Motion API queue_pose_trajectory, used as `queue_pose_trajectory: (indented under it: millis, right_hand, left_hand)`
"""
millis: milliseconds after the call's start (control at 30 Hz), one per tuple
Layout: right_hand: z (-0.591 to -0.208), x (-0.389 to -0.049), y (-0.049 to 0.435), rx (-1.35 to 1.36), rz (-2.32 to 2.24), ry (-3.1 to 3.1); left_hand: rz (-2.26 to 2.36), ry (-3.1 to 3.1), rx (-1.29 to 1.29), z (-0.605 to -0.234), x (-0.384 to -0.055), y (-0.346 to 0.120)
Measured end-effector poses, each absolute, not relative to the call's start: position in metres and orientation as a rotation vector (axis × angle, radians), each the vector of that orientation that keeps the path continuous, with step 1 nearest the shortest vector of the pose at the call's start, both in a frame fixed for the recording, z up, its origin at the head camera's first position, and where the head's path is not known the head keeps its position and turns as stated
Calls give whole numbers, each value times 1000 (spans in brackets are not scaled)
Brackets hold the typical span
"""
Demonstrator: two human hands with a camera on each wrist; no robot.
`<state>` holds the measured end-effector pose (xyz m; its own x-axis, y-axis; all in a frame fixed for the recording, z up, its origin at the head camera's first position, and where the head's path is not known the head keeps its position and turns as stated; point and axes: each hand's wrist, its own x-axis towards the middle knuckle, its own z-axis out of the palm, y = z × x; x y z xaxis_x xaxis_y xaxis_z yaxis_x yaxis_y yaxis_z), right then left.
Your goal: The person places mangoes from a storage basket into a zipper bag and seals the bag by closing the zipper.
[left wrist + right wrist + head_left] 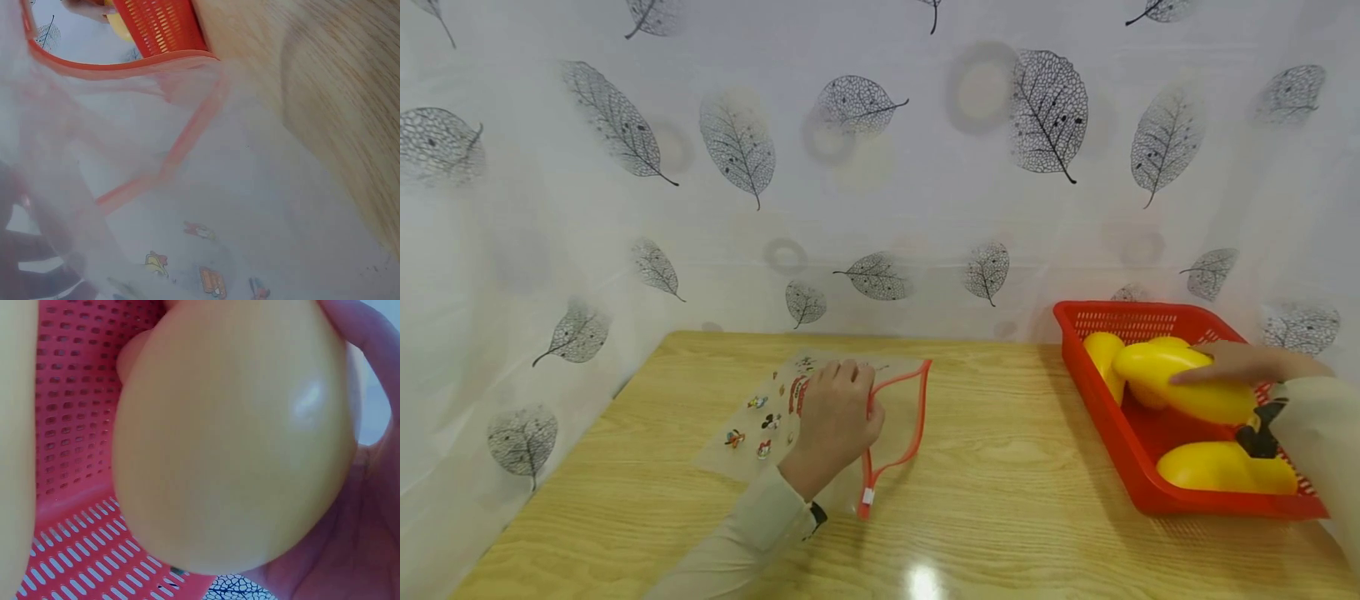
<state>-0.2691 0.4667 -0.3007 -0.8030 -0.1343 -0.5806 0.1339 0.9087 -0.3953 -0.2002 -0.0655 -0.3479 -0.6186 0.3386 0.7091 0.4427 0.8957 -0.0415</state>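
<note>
A clear zip bag (782,467) with small cartoon prints and a red zip edge (921,408) stands partly raised on the wooden table. Its mouth gapes toward the right. My left hand (838,417) grips the bag's near rim, thumb at the red strip; in the left wrist view its fingers are dim behind the plastic. My right hand (1247,364) holds a large, smooth yellow fruit (1180,379), rounded and elongated, above the red basket (1105,433). The thumb and palm wrap one side of this fruit (231,437) in the right wrist view.
More yellow fruits lie in the basket, one at its near side (1225,468) and others at the far left (1103,354). The basket has perforated walls and stands at the table's right. A leaf-printed curtain (880,208) hangs behind the wooden table (1000,500).
</note>
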Motion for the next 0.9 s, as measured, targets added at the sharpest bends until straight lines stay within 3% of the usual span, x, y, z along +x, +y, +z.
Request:
queue_pose_trajectory:
  millis: [900]
  right_hand:
    - [-270, -284, 449, -224, -578, 2619]
  left_hand:
    - [-193, -2311, -499, -343, -206, -71]
